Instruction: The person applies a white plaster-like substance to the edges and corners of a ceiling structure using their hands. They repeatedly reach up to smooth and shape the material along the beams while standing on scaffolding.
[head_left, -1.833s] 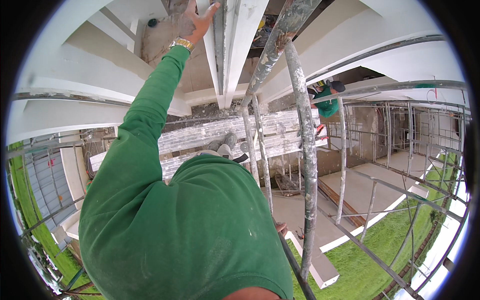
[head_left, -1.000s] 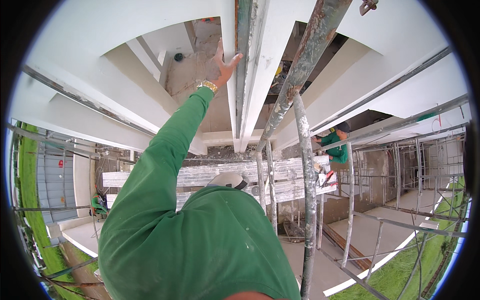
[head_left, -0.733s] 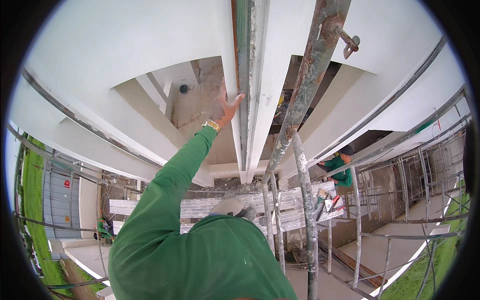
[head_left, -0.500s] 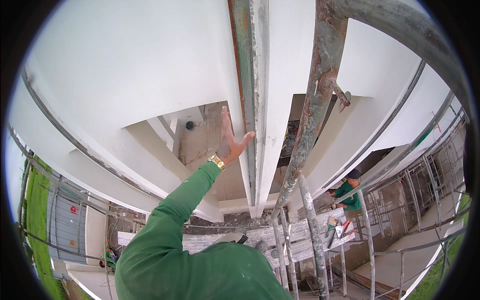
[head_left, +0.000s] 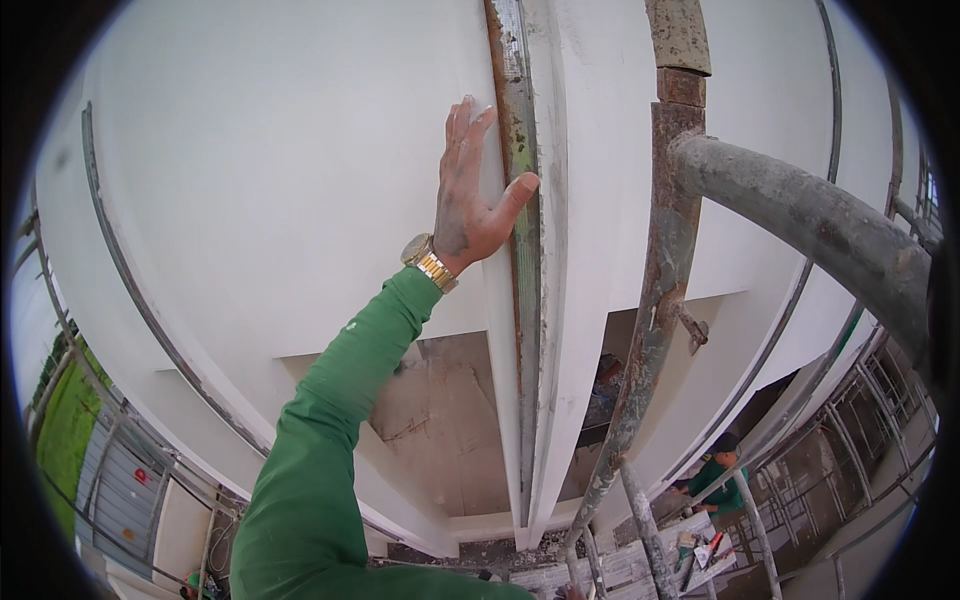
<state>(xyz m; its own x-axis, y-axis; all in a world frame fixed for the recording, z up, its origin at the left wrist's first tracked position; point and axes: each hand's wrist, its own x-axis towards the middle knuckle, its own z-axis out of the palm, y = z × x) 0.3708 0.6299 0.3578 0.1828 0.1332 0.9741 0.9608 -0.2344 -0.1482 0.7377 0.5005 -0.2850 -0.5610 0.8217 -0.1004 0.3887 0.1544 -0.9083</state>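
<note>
My left hand [head_left: 473, 190] is raised in front of a white wall corner, palm toward the wall, with nothing held. Its fingers stretch upward and lie close together, and the thumb stands apart. The thumb overlaps a long upright strip [head_left: 526, 280], rusty along one edge and greenish grey on its face, which runs up the corner. Whether the palm presses on the wall [head_left: 300, 170] or only hovers, I cannot tell. A gold-coloured watch [head_left: 430, 262] sits on the wrist below a green sleeve [head_left: 330, 420]. My right hand is not in view.
A rusty scaffold post [head_left: 640, 370] stands close on the right, with a thick curved pipe [head_left: 800, 210] branching off. Far below, a plank platform [head_left: 640, 572] carries hand tools [head_left: 700, 552]. A person in green [head_left: 722, 490] is at lower right. Openings break the walls.
My left hand has moved higher along the upright strip, its fingers now in front of the white wall above the opening. The view has tilted upward, so the platform sits lower.
</note>
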